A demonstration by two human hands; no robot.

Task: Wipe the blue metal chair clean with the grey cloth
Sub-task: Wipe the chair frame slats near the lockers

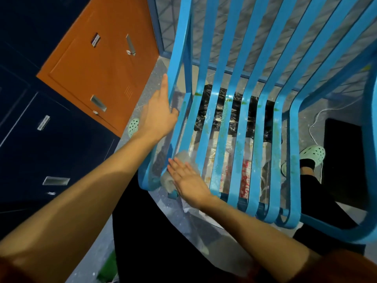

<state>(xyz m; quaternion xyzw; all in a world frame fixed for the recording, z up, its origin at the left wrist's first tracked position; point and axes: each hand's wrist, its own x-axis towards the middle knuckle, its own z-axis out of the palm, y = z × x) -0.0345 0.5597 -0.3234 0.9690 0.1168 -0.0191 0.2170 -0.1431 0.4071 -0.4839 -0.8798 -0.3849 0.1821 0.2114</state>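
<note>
Head view: grey cloth [180, 158] sits bunched on the seat of the blue metal chair [222, 139], at its front-left corner, pressed flat under the right hand [189, 180], fingers straight rather than curled round it. Soft and light, it probably slides easily on the smooth, stiff slats [256, 144], so palm pressure suits it. The left hand [159, 111] lies outstretched along the chair's left armrest [177, 64], likely steadying it.

Location type: locker room or utility storage area. Indicators: bank of metal lockers, orange locker [98, 64] and dark blue lockers [51, 139], recessed handles [98, 103], vent slots [128, 92]; speckled grey floor [151, 86]; wire-mesh partition [166, 23]; plastic sheeting [204, 215] spread on floor
</note>
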